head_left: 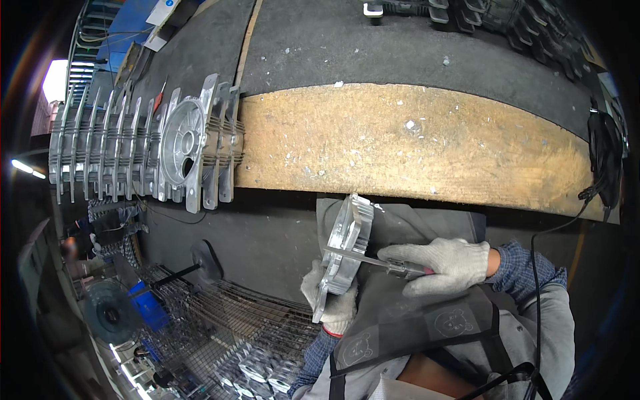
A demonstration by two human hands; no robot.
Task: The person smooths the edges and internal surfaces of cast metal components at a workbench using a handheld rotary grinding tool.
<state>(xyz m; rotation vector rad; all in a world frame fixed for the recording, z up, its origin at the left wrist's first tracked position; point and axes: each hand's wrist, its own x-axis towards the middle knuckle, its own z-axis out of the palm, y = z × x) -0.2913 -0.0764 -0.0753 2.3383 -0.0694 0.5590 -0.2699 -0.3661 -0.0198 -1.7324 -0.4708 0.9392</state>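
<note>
My left hand (333, 303), in a white knit glove, grips a finned aluminium casting (347, 250) from below and holds it on edge in front of my chest. My right hand (447, 265), also gloved, holds a thin metal hand tool with a reddish handle (383, 261). The tool's blade lies across the casting's face. Both hands are just below the front edge of the wooden workbench (413, 143).
A row of several similar finned castings (143, 150) stands on edge at the bench's left end. A wire basket (227, 327) with more castings sits low on the left. Dark parts (507, 23) lie at the far right, and a black cable (603, 157) hangs at the right edge.
</note>
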